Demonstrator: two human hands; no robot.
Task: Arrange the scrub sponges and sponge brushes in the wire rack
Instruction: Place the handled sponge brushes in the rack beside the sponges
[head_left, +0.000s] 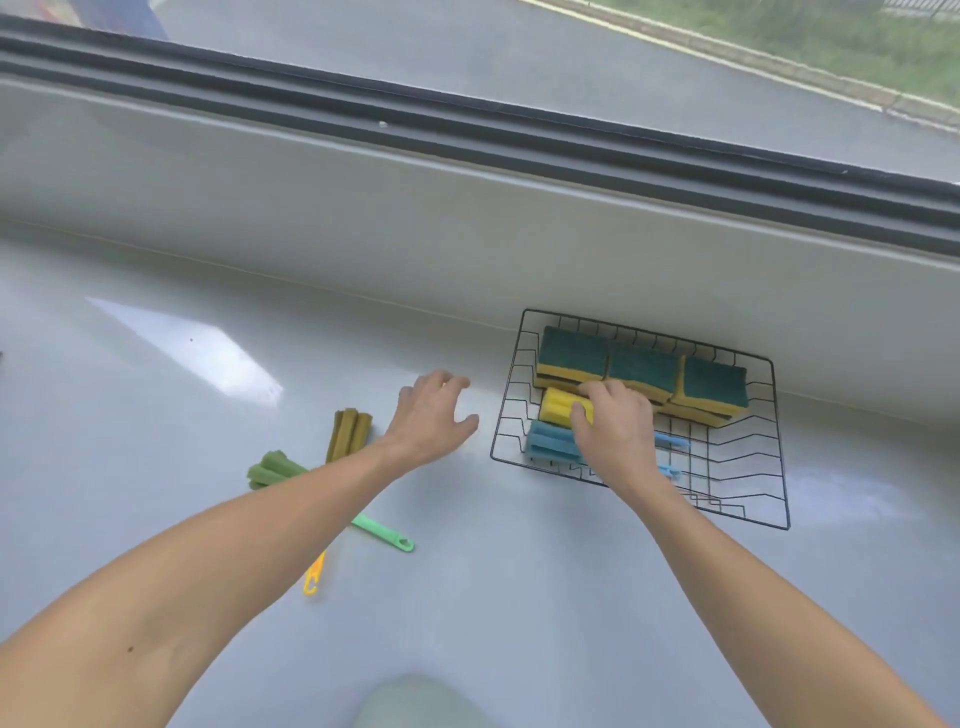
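- Sponge brushes still outside the rack lie at lower centre-left, partly under the left forearm: a green sponge brush (270, 470) whose handle runs to the lower right, and an olive sponge brush (349, 432) with a yellow handle (315, 576). They cross each other on the grey countertop (519, 597).
- These look light, with soft, squashy foam heads and stiff plastic handles; I judge the handle or the neck the best place to grasp, since foam would give under a pinch.
- Left hand (428, 415) hovers mid-frame with fingers spread and relaxed, holding nothing.
- Right hand (615, 428) reaches into the wire rack (779, 467) at centre right, its fingers curled over the yellow sponge brush (558, 405).
- A blue sponge brush (550, 447) lies just beside it, nearer the camera, in the rack.
- Three scrub sponges (644, 369), green pad up, stand in a row along the rack's far edge.
- A window (467, 52) fills the top of the frame.
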